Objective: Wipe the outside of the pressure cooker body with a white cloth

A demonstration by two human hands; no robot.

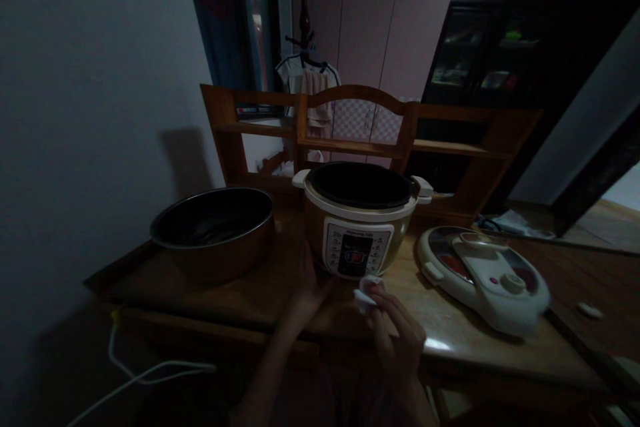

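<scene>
An electric pressure cooker [361, 223] with a white rim, side handles and a front control panel stands upright on the wooden desk [330, 320]. Its lid is off, and the dark inner pot [360, 185] shows at the top. My left hand [309, 288] lies against the cooker's lower left side, fingers stretched out. Pinched in the fingers of my right hand [400, 333] is a crumpled white tissue [369, 292], close to the cooker's lower front edge. Whether the tissue touches the cooker I cannot tell.
A large dark-lined pot [215, 240] stands to the left. The cooker's white lid [485, 280] lies to the right. Behind rises a wooden shelf [360, 145]. A white cable [165, 365] hangs at lower left, beside the wall.
</scene>
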